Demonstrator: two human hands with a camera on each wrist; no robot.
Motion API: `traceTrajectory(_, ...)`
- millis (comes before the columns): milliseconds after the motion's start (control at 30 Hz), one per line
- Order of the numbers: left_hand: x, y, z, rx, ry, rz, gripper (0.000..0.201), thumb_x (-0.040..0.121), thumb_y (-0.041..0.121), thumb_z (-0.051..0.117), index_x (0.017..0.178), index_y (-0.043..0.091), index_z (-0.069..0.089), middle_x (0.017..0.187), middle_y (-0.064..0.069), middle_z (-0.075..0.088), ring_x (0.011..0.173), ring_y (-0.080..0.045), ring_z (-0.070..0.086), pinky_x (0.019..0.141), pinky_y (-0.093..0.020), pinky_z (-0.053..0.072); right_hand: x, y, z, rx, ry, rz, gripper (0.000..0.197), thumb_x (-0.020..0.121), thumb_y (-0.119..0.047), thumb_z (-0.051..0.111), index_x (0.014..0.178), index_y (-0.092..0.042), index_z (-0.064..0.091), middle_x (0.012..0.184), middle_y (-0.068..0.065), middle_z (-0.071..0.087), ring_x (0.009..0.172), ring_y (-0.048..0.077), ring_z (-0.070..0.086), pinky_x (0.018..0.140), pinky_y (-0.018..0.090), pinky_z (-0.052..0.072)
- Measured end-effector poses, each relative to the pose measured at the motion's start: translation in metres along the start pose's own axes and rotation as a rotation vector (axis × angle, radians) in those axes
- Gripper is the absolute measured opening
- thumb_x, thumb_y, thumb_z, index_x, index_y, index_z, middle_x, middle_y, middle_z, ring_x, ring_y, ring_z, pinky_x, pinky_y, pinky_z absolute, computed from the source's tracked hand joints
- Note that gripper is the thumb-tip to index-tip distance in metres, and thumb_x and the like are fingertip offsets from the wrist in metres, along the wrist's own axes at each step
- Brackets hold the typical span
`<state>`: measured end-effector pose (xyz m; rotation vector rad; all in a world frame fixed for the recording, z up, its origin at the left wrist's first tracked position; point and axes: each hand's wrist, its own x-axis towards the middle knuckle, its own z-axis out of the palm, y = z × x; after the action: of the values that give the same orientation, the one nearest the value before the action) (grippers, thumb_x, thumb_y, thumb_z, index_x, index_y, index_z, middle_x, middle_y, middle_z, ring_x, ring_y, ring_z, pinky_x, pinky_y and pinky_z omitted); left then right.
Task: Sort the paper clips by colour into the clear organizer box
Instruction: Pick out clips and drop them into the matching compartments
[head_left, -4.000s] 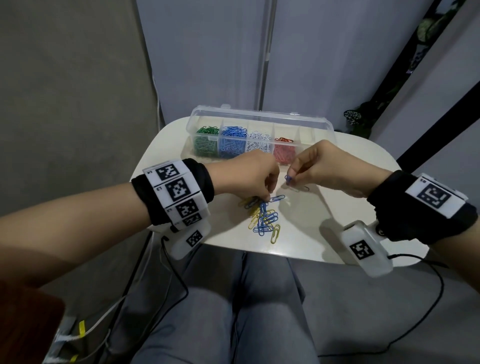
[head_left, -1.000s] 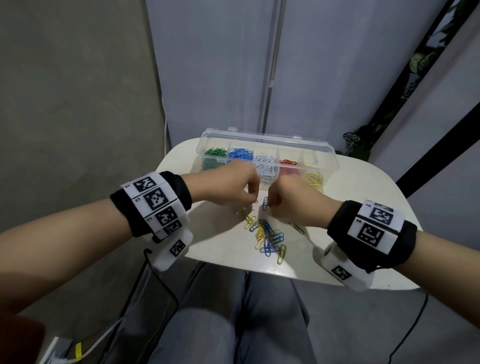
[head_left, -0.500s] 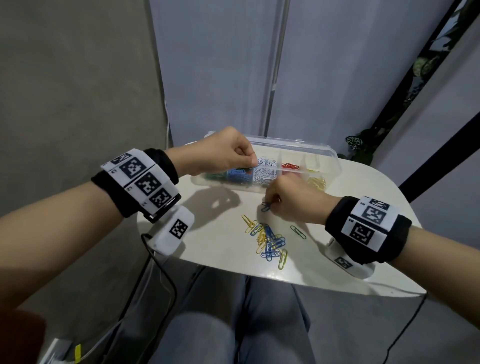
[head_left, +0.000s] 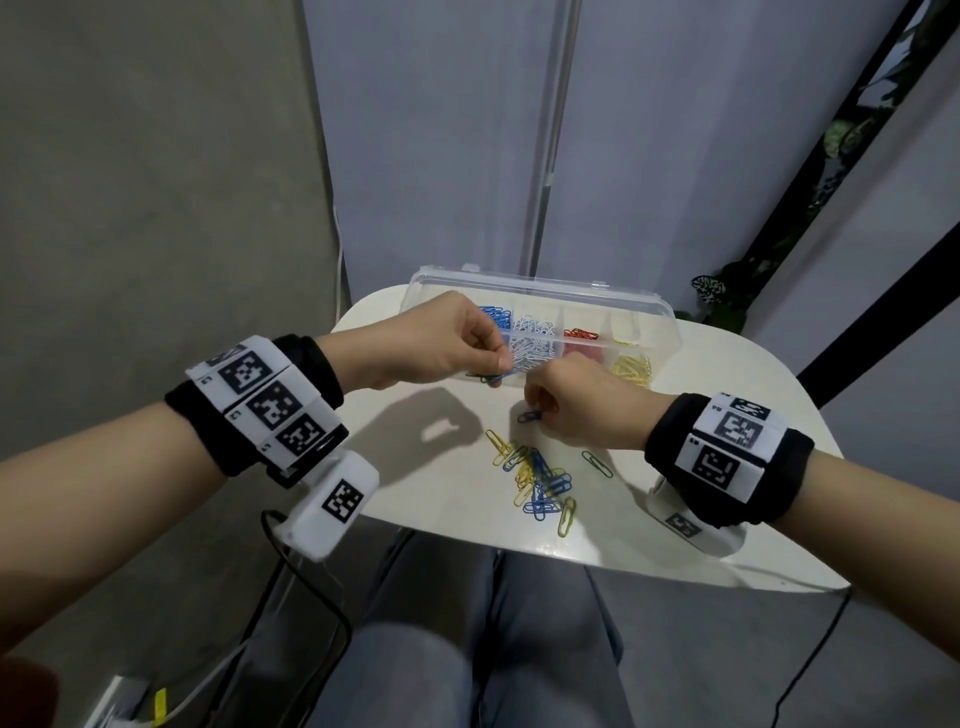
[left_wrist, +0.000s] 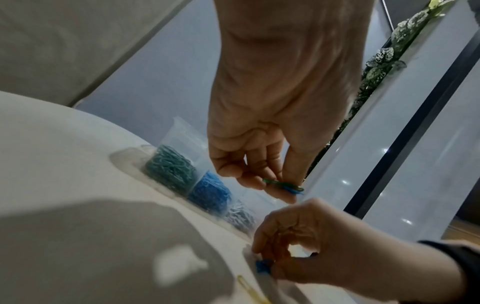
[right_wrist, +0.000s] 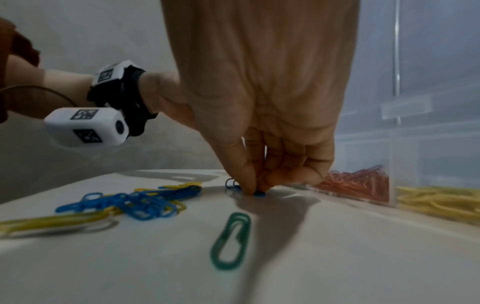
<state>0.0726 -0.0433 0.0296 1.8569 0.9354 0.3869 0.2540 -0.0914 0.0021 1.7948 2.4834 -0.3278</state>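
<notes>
The clear organizer box (head_left: 650, 307) stands open at the table's far side, with blue, white, red and yellow clips in separate compartments. The green compartment (left_wrist: 168, 166) shows in the left wrist view. My left hand (head_left: 500, 362) hovers over the box's front edge by the blue and white compartments and pinches a green and a blue clip (left_wrist: 284, 186) together. My right hand (head_left: 543, 413) is down on the table and pinches a blue clip (head_left: 530, 417) that lies flat on the table. A loose pile of blue and yellow clips (head_left: 540, 480) sits nearer me.
One green clip (head_left: 597, 463) lies alone to the right of the pile. The small white table (head_left: 415, 467) has rounded edges, and my knees are below its near edge. Grey curtains hang behind the box. Cables run from the wrist cameras.
My left hand has lifted from the pile up to the box with clips pinched in it. My right hand moved left to a blue clip on the table and stays on it.
</notes>
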Motion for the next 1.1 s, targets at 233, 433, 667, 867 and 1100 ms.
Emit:
traceTrajectory(233,-0.004,-0.020,0.009,0.164,-0.024,-0.081,0.011,0.087,0.008,0.065,0.077,0.004,0.066,0.063,-0.003,0.064,0.051,-0.011,0.056,0.045,-0.021,0.043,0.001,-0.001,-0.001,0.104,0.010,0.023,0.017,0.076,0.002,0.055,0.078,-0.006,0.069,0.070,-0.001,0.060,0.067,0.013,0.051,0.059,0.023,0.041)
traceTrajectory(433,-0.005,-0.024,0.007,0.041,-0.005,-0.112,0.010,0.084,0.002,0.068,0.074,0.004,0.066,0.060,-0.005,0.064,0.046,-0.008,0.057,0.045,-0.020,0.049,-0.002,0.002,-0.007,0.185,0.046,0.057,0.022,0.081,-0.005,0.063,0.061,-0.015,0.061,0.056,-0.009,0.053,0.053,0.003,0.045,0.053,0.020,0.035)
traceTrajectory(667,-0.011,-0.019,-0.007,-0.135,0.060,-0.098,0.003,0.083,0.001,0.068,0.082,0.003,0.067,0.069,-0.008,0.067,0.054,-0.013,0.059,0.049,-0.021,0.048,0.031,-0.010,-0.061,0.466,0.454,0.055,0.006,0.080,-0.005,0.069,0.077,-0.008,0.073,0.069,0.004,0.068,0.063,0.012,0.060,0.065,0.023,0.049)
traceTrajectory(867,-0.015,-0.013,-0.015,-0.249,0.204,-0.055,0.005,0.080,-0.001,0.071,0.080,0.002,0.067,0.075,-0.019,0.067,0.055,-0.016,0.061,0.050,-0.020,0.050,0.048,-0.019,-0.068,0.636,0.416,0.175,0.010,0.081,-0.015,0.073,0.085,-0.006,0.074,0.075,0.006,0.069,0.054,0.005,0.054,0.053,0.016,0.042)
traceTrajectory(1100,-0.012,-0.020,-0.014,-0.428,0.300,-0.051,0.016,0.077,-0.006,0.072,0.088,-0.011,0.062,0.061,-0.008,0.064,0.056,-0.015,0.065,0.060,-0.021,0.056,0.028,-0.033,-0.057,1.085,0.101,0.225,0.009,0.076,0.009,0.069,0.085,0.012,0.068,0.068,0.021,0.064,0.051,0.018,0.061,0.056,0.028,0.056)
